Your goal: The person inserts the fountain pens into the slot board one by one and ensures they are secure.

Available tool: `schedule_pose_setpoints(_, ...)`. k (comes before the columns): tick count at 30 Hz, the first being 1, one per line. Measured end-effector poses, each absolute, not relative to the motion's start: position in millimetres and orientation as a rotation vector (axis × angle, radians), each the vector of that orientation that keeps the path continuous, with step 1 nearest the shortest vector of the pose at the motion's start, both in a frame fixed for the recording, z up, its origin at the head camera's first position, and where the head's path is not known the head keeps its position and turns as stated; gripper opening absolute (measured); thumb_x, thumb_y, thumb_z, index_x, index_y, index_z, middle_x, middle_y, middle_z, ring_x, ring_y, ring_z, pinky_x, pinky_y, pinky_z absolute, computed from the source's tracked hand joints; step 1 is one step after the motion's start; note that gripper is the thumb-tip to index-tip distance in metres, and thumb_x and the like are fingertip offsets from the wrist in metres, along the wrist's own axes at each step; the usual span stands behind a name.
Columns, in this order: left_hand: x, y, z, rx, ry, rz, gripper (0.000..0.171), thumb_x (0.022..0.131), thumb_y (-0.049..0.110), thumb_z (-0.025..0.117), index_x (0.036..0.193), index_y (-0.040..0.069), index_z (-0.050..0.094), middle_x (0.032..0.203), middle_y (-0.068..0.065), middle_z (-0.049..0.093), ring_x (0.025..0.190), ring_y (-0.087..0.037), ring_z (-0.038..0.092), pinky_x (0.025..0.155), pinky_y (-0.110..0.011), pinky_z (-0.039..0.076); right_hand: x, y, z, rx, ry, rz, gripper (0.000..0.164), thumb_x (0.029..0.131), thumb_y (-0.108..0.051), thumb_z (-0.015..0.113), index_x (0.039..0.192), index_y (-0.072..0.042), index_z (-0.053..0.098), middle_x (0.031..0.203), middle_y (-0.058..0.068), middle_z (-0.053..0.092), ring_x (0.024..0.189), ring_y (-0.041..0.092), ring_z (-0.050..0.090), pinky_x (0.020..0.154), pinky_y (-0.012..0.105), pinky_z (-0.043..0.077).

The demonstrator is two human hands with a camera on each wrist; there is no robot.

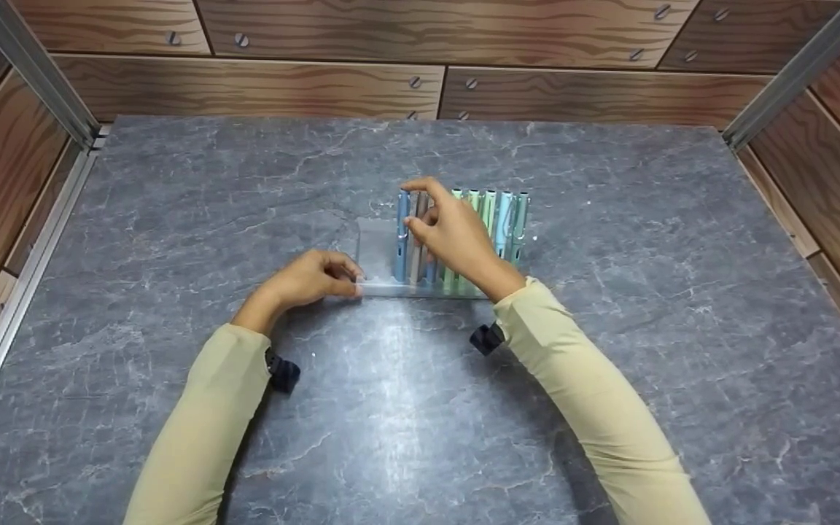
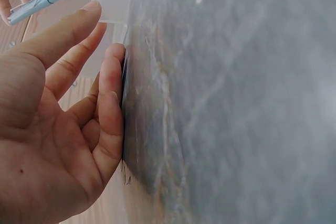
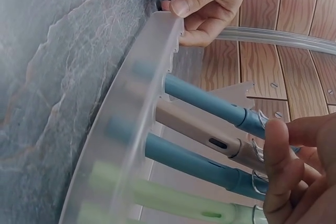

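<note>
A clear, frosted pen stand holds a row of upright capped pens. At the row's left end, my right hand pinches a blue pen, index finger at its top and thumb on its side. The right wrist view shows that blue pen seated in a notch, its cap end partly behind the fingers. My left hand grips the stand's left front corner between thumb and fingers. Beside the held pen stand a brownish pen and another blue pen.
Further right in the stand are several green pens, a light blue pen and a dark green pen. The stand rests on a grey marbled table. Wood-patterned panels and metal rails border the table.
</note>
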State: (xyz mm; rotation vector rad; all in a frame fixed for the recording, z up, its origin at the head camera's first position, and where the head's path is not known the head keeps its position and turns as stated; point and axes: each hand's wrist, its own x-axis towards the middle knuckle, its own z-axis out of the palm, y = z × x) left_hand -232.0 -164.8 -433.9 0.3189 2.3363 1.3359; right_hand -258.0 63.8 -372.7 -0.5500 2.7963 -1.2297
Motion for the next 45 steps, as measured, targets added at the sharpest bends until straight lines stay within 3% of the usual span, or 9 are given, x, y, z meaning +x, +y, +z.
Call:
schedule_pose_setpoints(14,-230.2,-164.3,-432.9,0.304,2.348,1.318,0.026,0.084,0.012,0.073,0.107,0.002,0.068,0.091,-0.002,0.065,0.077,-0.009,0.052,0.068,-0.023,0.043,-258.1,60.9,-376.3,-0.484,2.828,-1.174,0.047,0.095,-0.018,0.060,0.139,-0.026,0.047,0.062,0.009,0.065,0.037,0.013,0.052,0.040,0.029,0.047)
schedule_pose_setpoints(33,-231.3,-164.5,-435.1,0.315,2.353,1.301,0.026,0.085,0.013,0.072,0.108,0.003,0.068,0.101,-0.009,0.067,0.079,-0.010,0.053,0.069,-0.024,0.043,-256.5,59.0,-375.6,-0.449,2.829,-1.170,0.049,0.096,-0.015,0.059,0.141,-0.030,0.045,0.064,0.008,0.067,0.041,0.016,0.055,0.041,0.030,0.047)
schedule_pose_setpoints(45,-231.8,-164.2,-434.1,0.309,2.346,1.312,0.025,0.084,0.012,0.072,0.107,0.002,0.068,0.096,-0.005,0.066,0.077,-0.010,0.051,0.067,-0.023,0.042,-251.9,66.7,-366.9,-0.532,2.763,-1.323,0.048,0.094,-0.018,0.063,0.139,-0.023,0.049,0.070,0.016,0.066,0.051,0.033,0.060,0.045,0.032,0.051)
